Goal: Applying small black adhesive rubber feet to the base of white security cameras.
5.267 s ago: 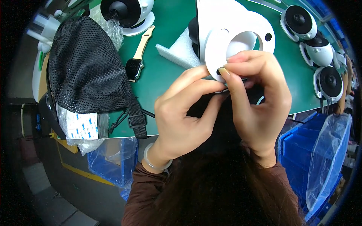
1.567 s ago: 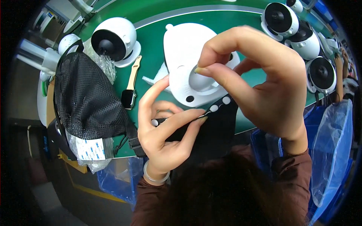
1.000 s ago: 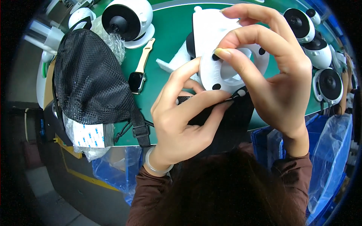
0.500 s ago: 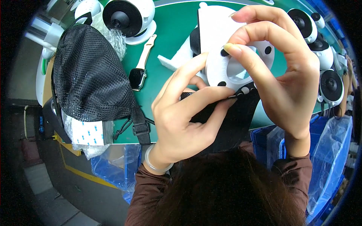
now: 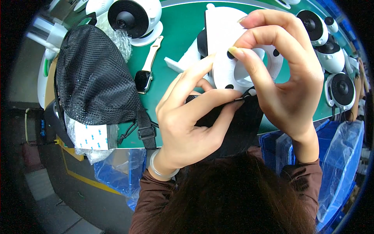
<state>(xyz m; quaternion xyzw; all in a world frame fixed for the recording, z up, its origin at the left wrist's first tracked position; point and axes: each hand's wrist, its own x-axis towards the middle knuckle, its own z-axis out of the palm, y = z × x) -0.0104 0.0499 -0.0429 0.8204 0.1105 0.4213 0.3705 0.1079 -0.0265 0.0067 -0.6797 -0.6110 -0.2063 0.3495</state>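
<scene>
A white rounded device (image 5: 222, 27) stands tilted in front of me, its ring-shaped base (image 5: 223, 70) turned toward me. Dark round pads dot the ring. My right hand (image 5: 286, 74) has its thumb and forefinger closed at a small black round pad (image 5: 230, 55) on the ring. Just below the ring, my left hand (image 5: 193, 124) pinches the upper edge of a black sheet (image 5: 239, 124) between thumb and forefinger. A pale round spot shows at that edge. The left hand's other fingers reach behind, against the device; their tips are partly hidden.
A black mesh bag (image 5: 95, 74) lies left, beside a smartwatch (image 5: 143, 81) with a pale strap. Similar white devices with black fronts stand at the back left (image 5: 154, 13) and right (image 5: 343, 91). White foam (image 5: 183, 60) lies behind my left hand. Blue plastic-lined bins (image 5: 339, 167) stand below the table.
My right hand has shifted slightly left, its fingertips still at the black pad on the ring. The black sheet's right edge has moved a little left; my left hand stays nearly still.
</scene>
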